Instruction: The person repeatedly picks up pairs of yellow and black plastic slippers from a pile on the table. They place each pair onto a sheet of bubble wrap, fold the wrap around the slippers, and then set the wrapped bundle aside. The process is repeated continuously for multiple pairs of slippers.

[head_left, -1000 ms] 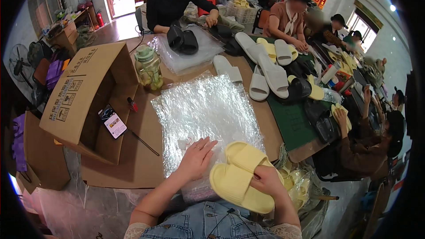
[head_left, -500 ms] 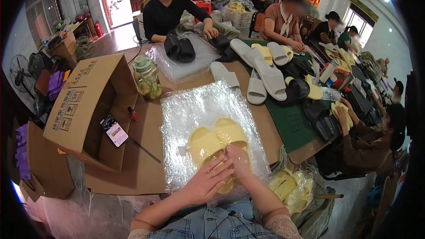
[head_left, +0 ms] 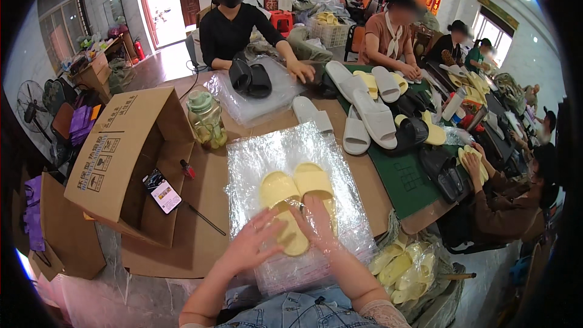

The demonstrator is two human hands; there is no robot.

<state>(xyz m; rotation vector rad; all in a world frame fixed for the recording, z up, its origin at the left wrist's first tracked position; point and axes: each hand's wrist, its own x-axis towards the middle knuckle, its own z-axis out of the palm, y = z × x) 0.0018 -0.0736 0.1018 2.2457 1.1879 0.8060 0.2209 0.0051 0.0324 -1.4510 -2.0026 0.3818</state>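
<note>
A pair of pale yellow slide slippers lies on a stack of shiny clear plastic bags [head_left: 255, 158] in front of me, toes pointing away. My left hand [head_left: 256, 242] hovers beside the left slipper [head_left: 279, 188], its fingers spread, the fingertips close to that slipper's edge. My right hand [head_left: 314, 225] has its fingers stretched out over the right slipper [head_left: 313, 179], reaching its strap and covering much of its footbed. Neither hand grips anything. I cannot tell whether the slippers lie inside the top bag or on it.
Left stand an open cardboard box [head_left: 121, 158] with a phone [head_left: 162, 193], and a glass jar [head_left: 206, 123]. Grey slippers [head_left: 370, 112] and black ones [head_left: 440, 167] crowd the green mat [head_left: 404, 176]. A bag of yellow slippers [head_left: 404, 270] sits low right. Co-workers sit around.
My hands have moved apart; the left one has come off the slippers toward the left, fingers spreading. The far co-worker's hand has shifted beside the black slippers. The view has moved slightly.
</note>
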